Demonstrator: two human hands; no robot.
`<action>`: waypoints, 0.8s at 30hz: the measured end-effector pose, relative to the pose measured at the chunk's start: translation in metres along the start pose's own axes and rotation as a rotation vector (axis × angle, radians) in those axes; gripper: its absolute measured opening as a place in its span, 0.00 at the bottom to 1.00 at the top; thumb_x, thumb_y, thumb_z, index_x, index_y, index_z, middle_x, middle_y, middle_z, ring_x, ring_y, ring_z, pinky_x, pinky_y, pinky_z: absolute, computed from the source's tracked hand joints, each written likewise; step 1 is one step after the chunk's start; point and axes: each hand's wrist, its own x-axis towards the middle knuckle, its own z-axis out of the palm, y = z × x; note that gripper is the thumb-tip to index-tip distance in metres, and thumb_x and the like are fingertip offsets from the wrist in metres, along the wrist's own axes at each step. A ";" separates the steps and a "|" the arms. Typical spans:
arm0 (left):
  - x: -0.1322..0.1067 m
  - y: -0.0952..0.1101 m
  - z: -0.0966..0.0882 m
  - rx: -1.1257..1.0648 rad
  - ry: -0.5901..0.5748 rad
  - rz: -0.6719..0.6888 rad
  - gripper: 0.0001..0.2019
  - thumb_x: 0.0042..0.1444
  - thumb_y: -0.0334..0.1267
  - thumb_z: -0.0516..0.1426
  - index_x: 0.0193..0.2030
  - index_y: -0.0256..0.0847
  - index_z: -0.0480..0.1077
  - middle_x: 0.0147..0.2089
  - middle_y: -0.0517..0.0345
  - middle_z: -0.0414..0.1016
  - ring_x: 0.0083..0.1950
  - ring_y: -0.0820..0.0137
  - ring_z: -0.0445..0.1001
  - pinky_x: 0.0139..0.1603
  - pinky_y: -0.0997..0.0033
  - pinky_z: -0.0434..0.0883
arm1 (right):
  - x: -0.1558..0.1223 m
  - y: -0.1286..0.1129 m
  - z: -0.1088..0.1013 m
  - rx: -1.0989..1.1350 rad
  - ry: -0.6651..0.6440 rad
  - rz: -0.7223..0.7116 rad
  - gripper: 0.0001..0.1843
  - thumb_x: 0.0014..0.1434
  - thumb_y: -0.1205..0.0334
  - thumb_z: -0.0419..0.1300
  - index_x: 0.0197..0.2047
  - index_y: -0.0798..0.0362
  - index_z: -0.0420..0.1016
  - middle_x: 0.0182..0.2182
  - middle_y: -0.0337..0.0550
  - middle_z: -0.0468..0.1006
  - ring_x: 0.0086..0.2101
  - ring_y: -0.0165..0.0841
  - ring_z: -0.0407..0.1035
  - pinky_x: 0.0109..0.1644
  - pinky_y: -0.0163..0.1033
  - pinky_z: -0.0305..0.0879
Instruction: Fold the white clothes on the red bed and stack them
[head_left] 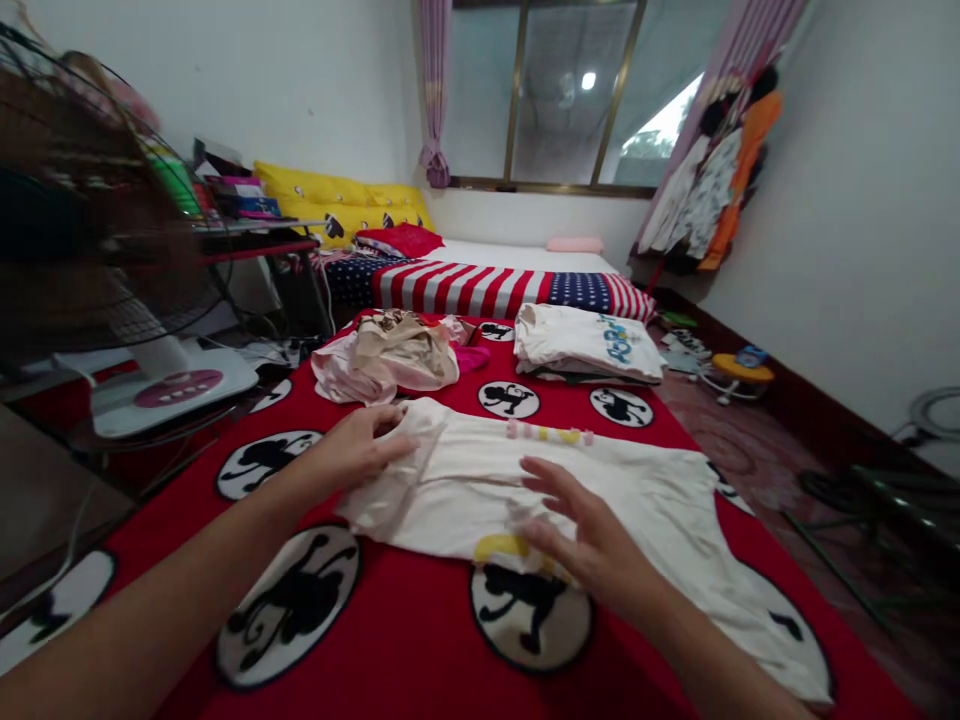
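A white shirt (637, 480) with pink and yellow print lies spread sideways over the red blanket, its left end turned over in a loose fold. My left hand (367, 450) is at that folded end, fingers curled on the cloth near its far corner. Over the middle of the shirt is my right hand (581, 520), fingers spread and slightly blurred, holding nothing. Whether its fingertips touch the fabric, I cannot tell. Farther back on the blanket are a rumpled heap of clothes (401, 355) on the left and a stack of folded white clothes (577, 340) on the right.
The red blanket (405, 620) has black monkey figures in white circles. A fan (180, 385) stands at the left beside a cluttered desk. Behind is a bed with a striped cover (480, 290). Right of the blanket, a small yellow stool (739, 372) stands on the floor.
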 end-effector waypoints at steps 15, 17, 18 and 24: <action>0.011 0.038 0.071 -0.364 -0.052 0.221 0.23 0.48 0.54 0.62 0.45 0.39 0.72 0.46 0.47 0.78 0.44 0.59 0.78 0.34 0.67 0.76 | -0.006 0.013 -0.099 0.645 0.773 0.154 0.23 0.35 0.65 0.67 0.39 0.53 0.77 0.31 0.38 0.81 0.29 0.33 0.72 0.35 0.35 0.66; 0.018 0.022 0.085 -0.337 -0.131 0.173 0.25 0.46 0.54 0.63 0.46 0.39 0.71 0.48 0.45 0.77 0.45 0.58 0.77 0.34 0.66 0.76 | -0.029 0.044 -0.124 0.490 0.888 0.321 0.19 0.34 0.62 0.68 0.34 0.54 0.76 0.28 0.41 0.81 0.28 0.36 0.73 0.33 0.38 0.66; 0.021 0.016 0.093 -0.319 -0.166 0.152 0.26 0.46 0.54 0.62 0.47 0.38 0.71 0.49 0.45 0.77 0.45 0.58 0.77 0.34 0.65 0.76 | -0.039 0.059 -0.133 0.408 0.877 0.420 0.18 0.33 0.60 0.68 0.32 0.55 0.76 0.27 0.43 0.81 0.27 0.37 0.73 0.32 0.39 0.66; 0.012 0.012 0.135 -0.054 -0.266 0.349 0.18 0.56 0.46 0.56 0.51 0.41 0.71 0.50 0.47 0.73 0.45 0.63 0.76 0.39 0.66 0.75 | -0.071 0.102 -0.146 0.202 0.819 0.430 0.27 0.35 0.56 0.69 0.41 0.57 0.76 0.35 0.47 0.82 0.35 0.42 0.75 0.36 0.40 0.68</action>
